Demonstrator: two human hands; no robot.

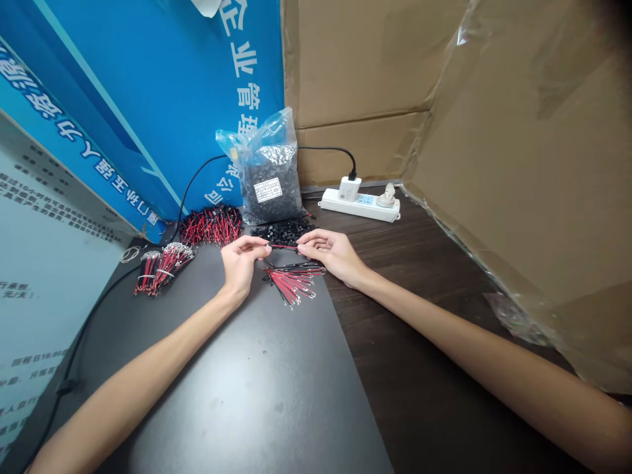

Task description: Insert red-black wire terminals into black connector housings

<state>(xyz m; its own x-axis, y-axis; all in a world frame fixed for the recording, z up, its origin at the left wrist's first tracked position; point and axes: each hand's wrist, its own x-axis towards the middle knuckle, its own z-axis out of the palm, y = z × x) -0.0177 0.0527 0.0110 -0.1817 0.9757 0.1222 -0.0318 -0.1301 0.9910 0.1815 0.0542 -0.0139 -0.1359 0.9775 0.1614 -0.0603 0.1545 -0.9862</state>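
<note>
A short red and black wire (284, 247) is stretched between my two hands. My left hand (240, 263) pinches its left end between thumb and fingertips. At the other end, the closed fingertips of my right hand (333, 255) grip it. Just below lies a fanned bunch of red and black wires (293, 283) with bare metal tips. Behind the hands is a pile of small black connectors (284, 230). A heap of red and black wires (212, 226) sits to the left, and tied wire bundles (162, 268) lie farther left.
A clear bag of black parts (271, 191) with a white label stands at the back. Right of it is a white power strip (363, 204) with a plugged-in adapter. A black cable runs along the left side. Blue panel and cardboard walls (365, 66) enclose the table.
</note>
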